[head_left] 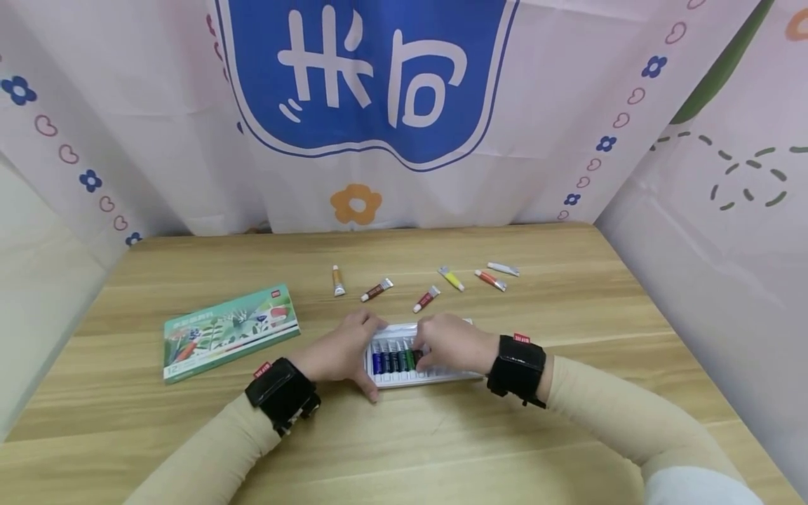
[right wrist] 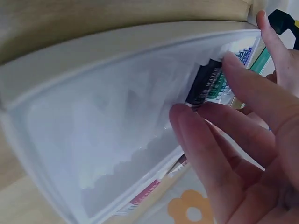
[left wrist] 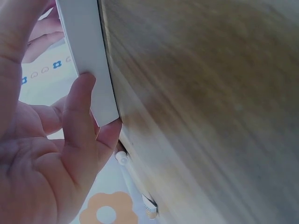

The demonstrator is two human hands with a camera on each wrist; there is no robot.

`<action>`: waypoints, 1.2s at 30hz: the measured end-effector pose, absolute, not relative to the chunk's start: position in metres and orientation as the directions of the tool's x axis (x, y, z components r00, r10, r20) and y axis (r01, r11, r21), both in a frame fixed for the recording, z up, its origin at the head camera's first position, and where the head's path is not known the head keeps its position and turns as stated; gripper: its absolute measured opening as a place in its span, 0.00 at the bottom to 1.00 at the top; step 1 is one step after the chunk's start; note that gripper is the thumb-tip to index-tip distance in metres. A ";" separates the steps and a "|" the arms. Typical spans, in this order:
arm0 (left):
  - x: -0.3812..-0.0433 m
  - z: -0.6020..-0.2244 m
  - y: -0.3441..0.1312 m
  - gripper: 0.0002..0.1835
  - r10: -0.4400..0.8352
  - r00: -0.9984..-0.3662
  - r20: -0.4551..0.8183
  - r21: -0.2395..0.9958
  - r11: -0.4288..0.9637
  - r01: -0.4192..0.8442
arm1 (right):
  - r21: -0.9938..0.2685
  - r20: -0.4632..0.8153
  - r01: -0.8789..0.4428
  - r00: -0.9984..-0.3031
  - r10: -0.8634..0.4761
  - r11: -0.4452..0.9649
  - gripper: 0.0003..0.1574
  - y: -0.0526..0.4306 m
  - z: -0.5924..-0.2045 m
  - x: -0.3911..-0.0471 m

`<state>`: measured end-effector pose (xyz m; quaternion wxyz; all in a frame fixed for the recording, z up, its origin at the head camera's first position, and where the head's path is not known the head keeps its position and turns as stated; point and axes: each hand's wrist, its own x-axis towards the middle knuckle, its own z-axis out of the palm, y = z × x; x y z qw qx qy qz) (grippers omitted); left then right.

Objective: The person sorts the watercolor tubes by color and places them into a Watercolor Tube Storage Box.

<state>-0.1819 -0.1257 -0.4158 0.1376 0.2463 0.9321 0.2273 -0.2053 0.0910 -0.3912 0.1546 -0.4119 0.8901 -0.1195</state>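
A white paint tray (head_left: 395, 384) lies on the table with several blue and green paint tubes (head_left: 386, 361) side by side in its left part. My left hand (head_left: 344, 354) holds the tray's left end, thumb at the near edge and fingers at the far edge. Over the tray's middle, my right hand (head_left: 451, 344) pinches a black paint tube (right wrist: 204, 84) between thumb and fingers, beside a green tube (right wrist: 217, 87). In the right wrist view the tray's moulded slots (right wrist: 126, 126) to the right of the black tube are bare.
Beyond the tray lie loose tubes: orange (head_left: 337, 280), brown (head_left: 376, 290), crimson (head_left: 426, 299), yellow (head_left: 451, 278), orange-red (head_left: 490, 280) and white (head_left: 503, 268). A green illustrated paint box (head_left: 230, 333) lies at left. A printed cloth (head_left: 379, 189) hangs along the table's back edge.
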 end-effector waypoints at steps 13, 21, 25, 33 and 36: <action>-0.181 -0.421 -0.128 0.62 0.521 -0.841 -0.144 0.504 0.770 0.391 | -0.468 -0.171 -0.696 -0.533 -0.829 0.544 0.13 0.094 -0.389 -0.228; -0.183 -0.421 -0.129 0.63 0.515 -0.845 -0.144 0.507 0.772 0.384 | -0.527 -0.141 -0.671 -0.536 -0.832 0.522 0.10 0.079 -0.382 -0.260; -0.183 -0.421 -0.128 0.63 0.517 -0.844 -0.141 0.509 0.769 0.386 | -0.518 -0.149 -0.654 -0.566 -0.811 0.552 0.09 0.067 -0.380 -0.279; -0.181 -0.418 -0.128 0.63 0.522 -0.841 -0.144 0.499 0.772 0.394 | -0.504 -0.144 -0.618 -0.630 -0.764 0.604 0.09 0.039 -0.384 -0.312; -0.181 -0.418 -0.128 0.63 0.524 -0.838 -0.154 0.496 0.775 0.393 | -0.486 -0.140 -0.615 -0.646 -0.750 0.621 0.08 0.030 -0.391 -0.319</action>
